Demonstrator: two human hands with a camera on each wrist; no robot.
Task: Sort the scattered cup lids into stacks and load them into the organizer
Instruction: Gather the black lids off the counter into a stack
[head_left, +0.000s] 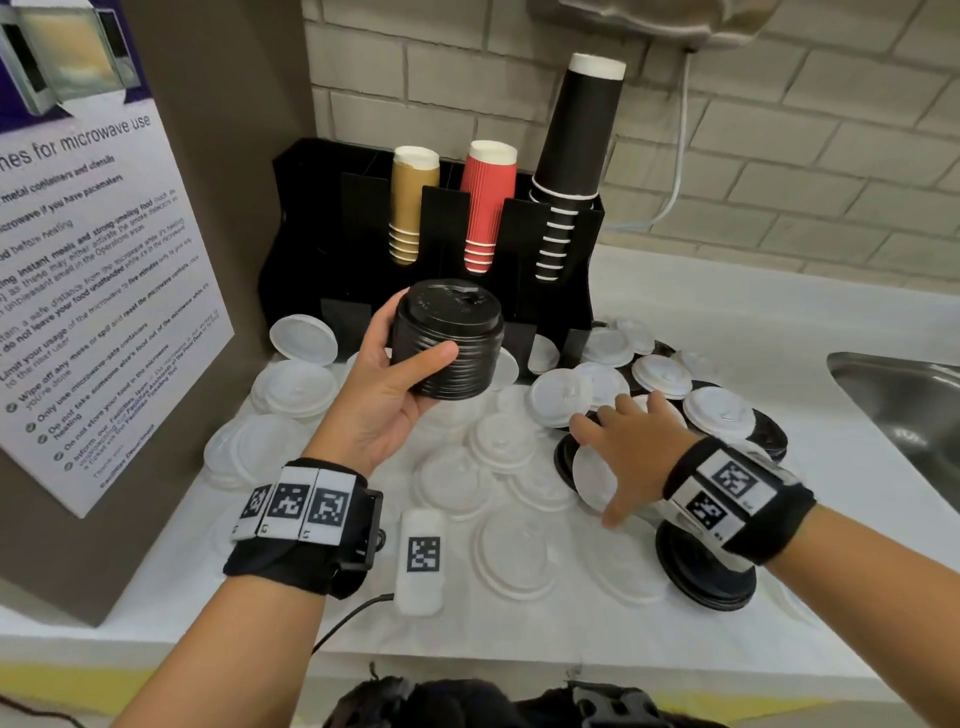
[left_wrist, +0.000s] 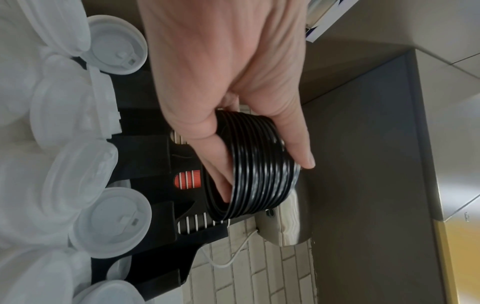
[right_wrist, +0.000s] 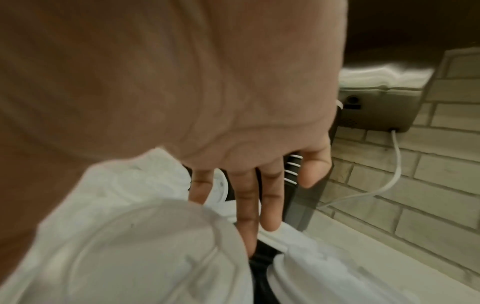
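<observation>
Left hand (head_left: 387, 387) is gripping the black lid stack (head_left: 447, 340), fingers (left_wrist: 298, 144) clamped round it, above the table's back edge before the organizer (head_left: 431, 244). Right hand (head_left: 631, 447), fingers spread flat, is reaching into scattered lids (head_left: 519, 452) for the next black one.

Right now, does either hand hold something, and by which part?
The left hand grips the stack of black plastic cup lids round its ribbed side. The right hand holds nothing; its straight fingers reach among scattered lids.

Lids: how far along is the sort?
Early. Done: one black stack built, gripped by the left hand. In hand: right hand reaches, fingers spread, into the loose pile. Left: most white lids lie scattered on the counter; organizer shows only cups.
</observation>
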